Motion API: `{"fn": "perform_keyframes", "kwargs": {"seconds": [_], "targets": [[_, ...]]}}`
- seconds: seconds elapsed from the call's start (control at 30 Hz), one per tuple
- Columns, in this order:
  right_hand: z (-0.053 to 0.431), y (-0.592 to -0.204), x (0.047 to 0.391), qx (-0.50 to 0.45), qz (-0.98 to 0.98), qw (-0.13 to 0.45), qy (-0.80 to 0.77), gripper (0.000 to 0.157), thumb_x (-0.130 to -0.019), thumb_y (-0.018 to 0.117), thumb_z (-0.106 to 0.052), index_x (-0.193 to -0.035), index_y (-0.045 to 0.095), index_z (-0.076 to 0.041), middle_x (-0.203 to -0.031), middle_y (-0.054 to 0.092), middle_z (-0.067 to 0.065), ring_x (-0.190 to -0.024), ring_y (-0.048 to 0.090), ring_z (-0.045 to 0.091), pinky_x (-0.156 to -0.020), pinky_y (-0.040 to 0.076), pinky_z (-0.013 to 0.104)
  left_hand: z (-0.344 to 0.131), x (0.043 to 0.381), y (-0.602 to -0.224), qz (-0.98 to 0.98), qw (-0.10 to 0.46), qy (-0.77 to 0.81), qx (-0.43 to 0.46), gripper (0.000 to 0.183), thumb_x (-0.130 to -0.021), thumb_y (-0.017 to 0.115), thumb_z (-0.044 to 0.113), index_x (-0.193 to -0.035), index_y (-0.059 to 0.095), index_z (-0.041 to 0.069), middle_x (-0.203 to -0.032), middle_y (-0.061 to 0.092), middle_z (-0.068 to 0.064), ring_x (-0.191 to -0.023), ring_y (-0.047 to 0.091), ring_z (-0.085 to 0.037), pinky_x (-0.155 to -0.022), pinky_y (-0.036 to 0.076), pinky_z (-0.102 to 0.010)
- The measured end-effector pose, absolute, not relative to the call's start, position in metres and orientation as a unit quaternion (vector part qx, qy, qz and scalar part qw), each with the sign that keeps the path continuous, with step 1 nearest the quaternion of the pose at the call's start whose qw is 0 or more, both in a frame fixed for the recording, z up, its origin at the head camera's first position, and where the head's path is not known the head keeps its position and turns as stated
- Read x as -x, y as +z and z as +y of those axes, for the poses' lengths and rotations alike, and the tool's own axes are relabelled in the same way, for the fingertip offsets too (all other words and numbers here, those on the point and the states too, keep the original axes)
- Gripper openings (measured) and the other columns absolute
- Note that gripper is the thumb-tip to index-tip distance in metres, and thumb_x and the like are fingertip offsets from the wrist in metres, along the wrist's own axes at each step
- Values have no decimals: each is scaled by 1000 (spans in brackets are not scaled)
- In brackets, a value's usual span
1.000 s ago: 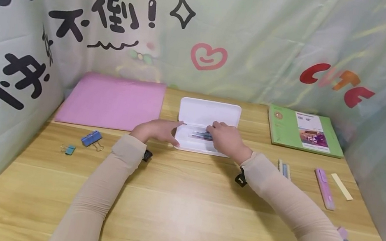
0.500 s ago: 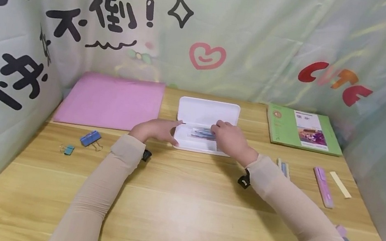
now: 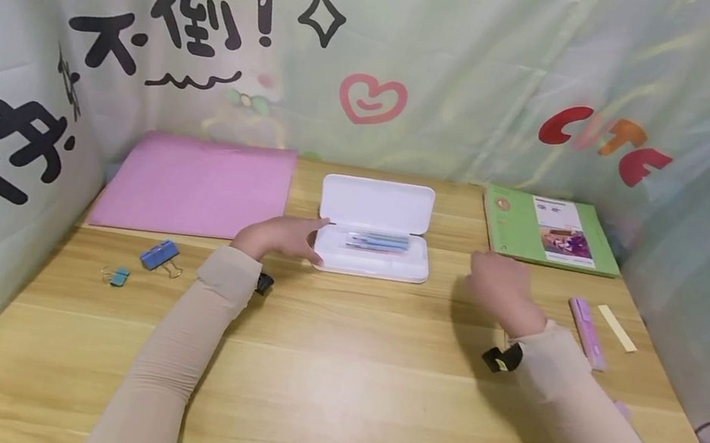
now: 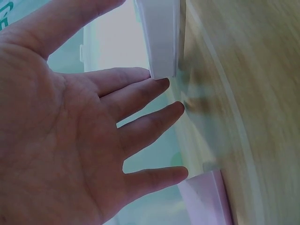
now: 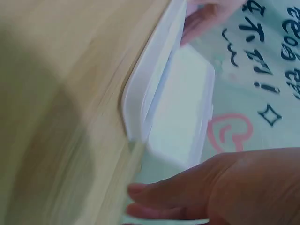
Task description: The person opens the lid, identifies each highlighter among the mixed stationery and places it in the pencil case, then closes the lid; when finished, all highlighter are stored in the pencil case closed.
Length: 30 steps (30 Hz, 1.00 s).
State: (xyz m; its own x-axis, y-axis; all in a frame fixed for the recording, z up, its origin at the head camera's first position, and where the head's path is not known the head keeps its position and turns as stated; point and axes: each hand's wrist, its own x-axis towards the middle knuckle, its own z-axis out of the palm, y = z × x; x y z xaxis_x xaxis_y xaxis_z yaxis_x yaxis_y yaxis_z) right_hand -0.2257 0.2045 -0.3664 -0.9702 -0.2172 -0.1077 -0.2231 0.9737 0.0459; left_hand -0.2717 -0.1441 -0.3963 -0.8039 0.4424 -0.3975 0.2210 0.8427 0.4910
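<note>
A white pencil case (image 3: 376, 206) stands with its lid up at the back middle of the table. Several slim bluish pens (image 3: 381, 242) lie inside its base. At the case's left end is my left hand (image 3: 280, 236), fingers extended and spread, and in the left wrist view fingertips of this hand (image 4: 108, 126) meet the case's corner (image 4: 161, 42). My right hand (image 3: 502, 289) hovers over the table to the right of the case, apart from it. In the right wrist view the right hand (image 5: 220, 187) shows loosely extended fingers with nothing seen between them.
Binder clips, one blue (image 3: 159, 254) and one teal (image 3: 120, 277), lie left. Behind them is a pink flat sheet or folder (image 3: 195, 186). A green book (image 3: 513, 226) lies back right, with a purple highlighter-like stick (image 3: 586, 333) and a cream strip (image 3: 617, 328) nearer.
My right hand has left the pencil case and moved right over the table, exposing the pens inside. My left hand stays at the case's left end. The view has shifted slightly.
</note>
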Motion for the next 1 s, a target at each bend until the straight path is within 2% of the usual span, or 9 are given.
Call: {"fn": "perform_keyframes", "kwargs": {"seconds": [0.2, 0.43, 0.63, 0.77, 0.87, 1.0], "targets": [[235, -365, 206, 59, 991, 109, 41, 19, -79, 49, -17, -69, 57, -2, -61, 51, 9, -54, 48, 24, -41, 38, 39, -143, 271, -394, 924, 258, 214, -183, 87, -72, 64, 48, -139, 12, 31, -141, 22, -1, -121, 29, -23, -94, 25, -48], [249, -376, 196, 43, 993, 99, 41, 24, -83, 45, -19, -68, 58, -5, -61, 51, 9, -54, 48, 25, -43, 38, 45, -143, 271, -394, 923, 253, 215, -192, 87, -73, 64, 45, -140, 13, 26, -141, 20, -1, -122, 27, -22, -95, 25, -44], [251, -383, 195, 41, 993, 111, 25, 34, -85, 40, -19, -55, 54, -11, -52, 49, 6, -47, 48, 22, -40, 37, 41, -144, 271, -396, 923, 256, 216, -189, 87, -72, 65, 45, -140, 13, 26, -141, 20, -2, -122, 27, -22, -95, 25, -45], [250, -386, 193, 47, 993, 104, 19, 27, -85, 41, -19, -68, 55, -4, -54, 49, 6, -47, 47, 22, -39, 37, 41, -143, 271, -395, 923, 257, 216, -187, 87, -72, 65, 45, -140, 13, 26, -141, 21, -2, -122, 27, -23, -95, 25, -45], [250, -388, 192, 54, 994, 89, 15, 22, -86, 42, -19, -82, 51, 1, -56, 48, 7, -49, 47, 23, -39, 37, 41, -143, 270, -394, 922, 259, 218, -188, 87, -73, 65, 44, -140, 13, 26, -141, 21, -2, -122, 26, -23, -95, 24, -46], [250, -391, 191, 56, 996, 74, 7, 20, -85, 44, -17, -86, 48, 2, -59, 49, 9, -52, 48, 25, -40, 37, 42, -143, 270, -393, 923, 257, 216, -186, 86, -73, 64, 45, -140, 12, 28, -141, 21, -2, -122, 27, -23, -95, 24, -46]]}}
